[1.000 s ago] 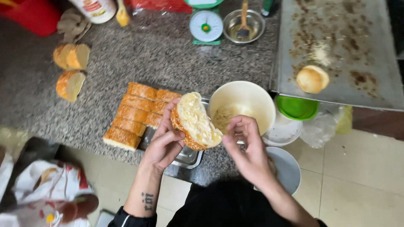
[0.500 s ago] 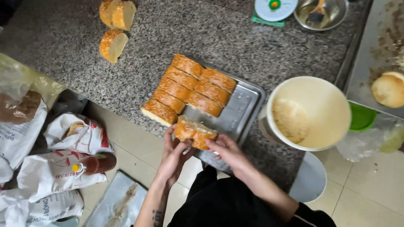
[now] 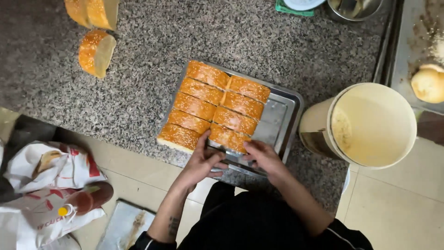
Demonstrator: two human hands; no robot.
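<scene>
head view, both hands (image 3: 233,159) setting sesame bun (image 3: 228,138) on steel tray (image 3: 282,121)

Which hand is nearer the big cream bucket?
Right. The right hand rests at the tray's near edge, on the side facing the cream bucket; the left hand sits farther away.

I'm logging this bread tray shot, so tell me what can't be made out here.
Head view only:
- Bread slice nearest the person: its near edge is covered by both hands, left hand and right hand.
- Tray: its near rim is partly hidden by the hands.
- Bucket: only a smear shows inside; what it is cannot be told.
- Metal bowl and scale: cut off by the top edge.
- Bun: cut off by the right edge.
</scene>
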